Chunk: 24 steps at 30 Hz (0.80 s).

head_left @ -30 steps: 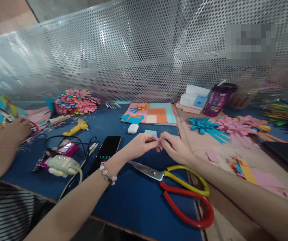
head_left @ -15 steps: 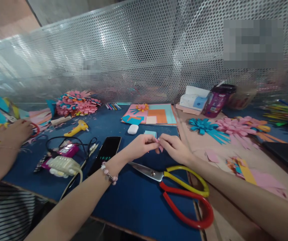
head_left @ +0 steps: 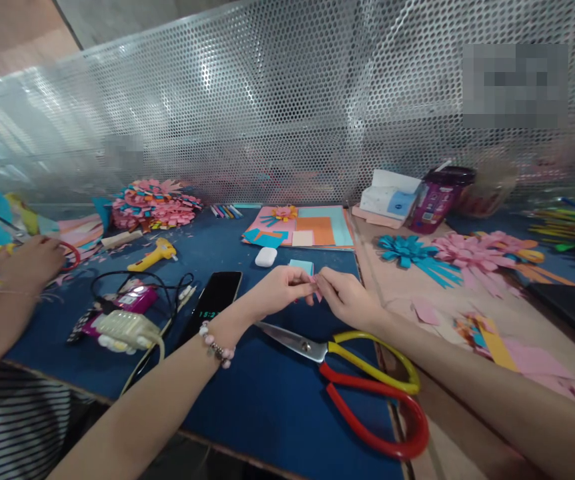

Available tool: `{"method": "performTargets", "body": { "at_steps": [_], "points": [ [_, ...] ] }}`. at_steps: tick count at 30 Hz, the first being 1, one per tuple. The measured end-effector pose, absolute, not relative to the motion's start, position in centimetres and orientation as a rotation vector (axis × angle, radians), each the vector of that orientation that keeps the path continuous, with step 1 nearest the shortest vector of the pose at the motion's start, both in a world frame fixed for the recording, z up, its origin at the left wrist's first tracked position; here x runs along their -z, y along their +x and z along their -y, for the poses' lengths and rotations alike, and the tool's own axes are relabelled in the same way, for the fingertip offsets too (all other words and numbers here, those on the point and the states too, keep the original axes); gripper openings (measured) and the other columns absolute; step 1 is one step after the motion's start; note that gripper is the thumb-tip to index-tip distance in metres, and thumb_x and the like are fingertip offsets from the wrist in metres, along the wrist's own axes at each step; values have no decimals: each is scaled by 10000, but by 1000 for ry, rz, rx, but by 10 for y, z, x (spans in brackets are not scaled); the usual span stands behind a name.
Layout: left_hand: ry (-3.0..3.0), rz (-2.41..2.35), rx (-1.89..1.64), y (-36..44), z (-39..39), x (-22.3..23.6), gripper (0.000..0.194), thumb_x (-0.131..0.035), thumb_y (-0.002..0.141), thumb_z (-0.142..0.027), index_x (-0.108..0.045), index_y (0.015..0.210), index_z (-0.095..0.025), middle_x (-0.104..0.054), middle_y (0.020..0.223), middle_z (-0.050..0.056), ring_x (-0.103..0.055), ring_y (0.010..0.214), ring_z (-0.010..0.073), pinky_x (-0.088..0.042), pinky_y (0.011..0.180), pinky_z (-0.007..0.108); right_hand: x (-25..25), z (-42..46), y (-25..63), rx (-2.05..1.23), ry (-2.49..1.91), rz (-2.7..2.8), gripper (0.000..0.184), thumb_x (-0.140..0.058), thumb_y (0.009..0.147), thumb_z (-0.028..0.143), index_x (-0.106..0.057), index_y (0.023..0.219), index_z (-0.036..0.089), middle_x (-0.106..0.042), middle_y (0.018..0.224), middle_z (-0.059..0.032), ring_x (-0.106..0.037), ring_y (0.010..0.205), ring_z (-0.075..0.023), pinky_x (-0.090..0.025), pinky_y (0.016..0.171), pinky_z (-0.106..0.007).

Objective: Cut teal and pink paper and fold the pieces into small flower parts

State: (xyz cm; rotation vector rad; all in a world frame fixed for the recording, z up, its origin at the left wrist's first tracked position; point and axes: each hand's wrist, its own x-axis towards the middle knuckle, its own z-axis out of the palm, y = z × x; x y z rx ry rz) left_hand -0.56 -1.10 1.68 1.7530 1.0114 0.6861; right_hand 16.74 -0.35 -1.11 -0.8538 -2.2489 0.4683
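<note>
A small pink piece of paper [head_left: 318, 291] is pinched between my two hands, mostly covered by the fingers. My left hand [head_left: 287, 289], with a beaded bracelet on its wrist, closes on the paper from the left. From the right, my right hand [head_left: 345, 297] grips it with thumb and fingertips. Just behind the fingers lies a stack of light blue paper squares [head_left: 301, 267]. Large scissors [head_left: 312, 350] with one yellow and one red handle rest on the blue table below my hands. A phone [head_left: 220, 293] lies left of my left hand.
A co-worker's hand [head_left: 30, 267] holds scissors at the left. Nearby are a yellow glue gun [head_left: 153, 255], a cabled power strip [head_left: 130, 328] and a white earbud case [head_left: 266, 257]. Paper flowers [head_left: 467, 257] lie right, before a purple cup [head_left: 440, 200]. Coloured sheets [head_left: 342, 227] lie behind.
Both my hands stay almost in place, with slight finger movement on the pink paper. The co-worker's hand and scissors have shifted a little. The view has moved slightly.
</note>
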Motion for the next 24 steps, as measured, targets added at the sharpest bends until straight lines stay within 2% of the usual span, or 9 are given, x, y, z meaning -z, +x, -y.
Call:
{"method": "performTargets", "body": {
  "at_steps": [4, 8, 11, 14, 17, 20, 24],
  "points": [
    [1709, -1014, -696, -4, 12, -19, 278, -538, 769, -403, -602, 781, -132, -637, 696, 40, -453, 519, 63, -328, 472, 185, 9, 4, 166, -467, -880, 2199, 242, -328, 900, 232, -392, 670, 197, -467, 593, 15, -450, 540, -109, -305, 538, -238],
    [1654, -1045, -734, -9, 7, -22, 340, -463, 808, -427, -606, 926, -142, -666, 829, 67, -396, 458, 42, -296, 428, 178, 9, -2, 168, -454, -1007, 1989, 286, -307, 914, 287, -365, 647, 204, -397, 560, 32, -408, 519, -108, -305, 528, -234],
    [1742, -1210, -905, -16, -2, -19, 365, -398, 842, -413, -583, 1022, -154, -667, 827, 66, -442, 468, 62, -354, 474, 204, 12, -13, 171, -394, -1146, 1855, 307, -285, 918, 311, -347, 635, 208, -420, 569, 20, -432, 549, -122, -303, 531, -239],
    [1951, -1410, -966, -23, -11, -13, 332, -487, 801, -368, -584, 1035, -154, -666, 829, 66, -555, 657, 129, -417, 623, 244, 16, -20, 174, -293, -1299, 1932, 298, -318, 903, 309, -369, 627, 210, -469, 564, 2, -462, 561, -141, -275, 516, -250],
    [2108, -1428, -865, -27, -16, -7, 340, -546, 761, -362, -591, 1042, -176, -648, 939, 66, -570, 793, 163, -422, 728, 277, 20, -23, 177, -103, -1431, 2028, 290, -348, 892, 320, -425, 635, 209, -526, 589, -26, -480, 580, -158, -245, 513, -262],
    [2177, -1382, -738, -30, -16, -6, 330, -616, 694, -396, -634, 946, -185, -645, 949, 64, -563, 803, 181, -419, 733, 292, 22, -25, 181, 58, -1429, 2081, 312, -372, 890, 350, -465, 629, 208, -563, 616, -50, -500, 629, -173, -261, 543, -270],
    [2206, -1350, -634, -35, -15, -8, 321, -651, 655, -388, -653, 907, -189, -647, 914, 57, -562, 819, 192, -415, 735, 297, 24, -30, 185, 73, -1362, 2118, 370, -346, 906, 338, -471, 585, 204, -582, 613, -54, -514, 649, -176, -299, 592, -278]
  ]
}}
